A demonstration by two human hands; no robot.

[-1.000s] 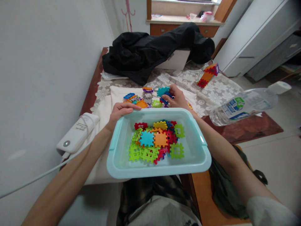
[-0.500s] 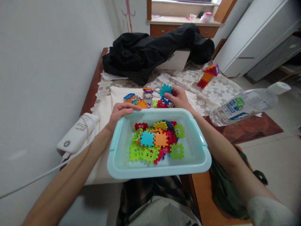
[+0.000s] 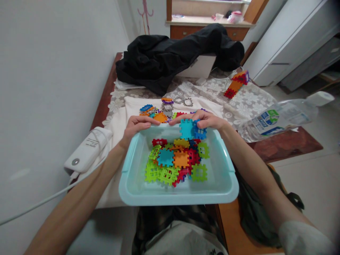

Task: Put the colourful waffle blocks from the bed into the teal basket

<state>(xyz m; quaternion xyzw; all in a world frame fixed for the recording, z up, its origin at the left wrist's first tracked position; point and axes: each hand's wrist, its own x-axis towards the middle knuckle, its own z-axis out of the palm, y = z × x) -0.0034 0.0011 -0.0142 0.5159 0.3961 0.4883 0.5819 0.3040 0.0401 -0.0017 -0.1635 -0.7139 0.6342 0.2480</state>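
Observation:
A pale turquoise plastic tub (image 3: 177, 200) sits before me, with green, red, orange, yellow and blue interlocking building tiles (image 3: 181, 160) heaped in it. My left hand (image 3: 136, 128) is closed on its far left corner, fingers along the rim. At the far right rim, my right hand (image 3: 211, 120) pinches light and dark blue building tiles (image 3: 187, 129), which hang over the inside of the tub. Its index finger stretches left along the rim. Beyond the tub, more loose tiles (image 3: 160, 117) lie on a white cloth (image 3: 132, 104), partly hidden by the rim and my hands.
A clear plastic bottle (image 3: 287, 117) stands at the right, near a joined red and orange tile piece (image 3: 235, 86). Black fabric (image 3: 156, 58) covers the back of the table. On the left lies a white power bank (image 3: 89, 150) with a cable.
My right hand has come back from the tile pile to the tub's far rim, carrying the blue tiles over the tub. My left hand stays at its corner.

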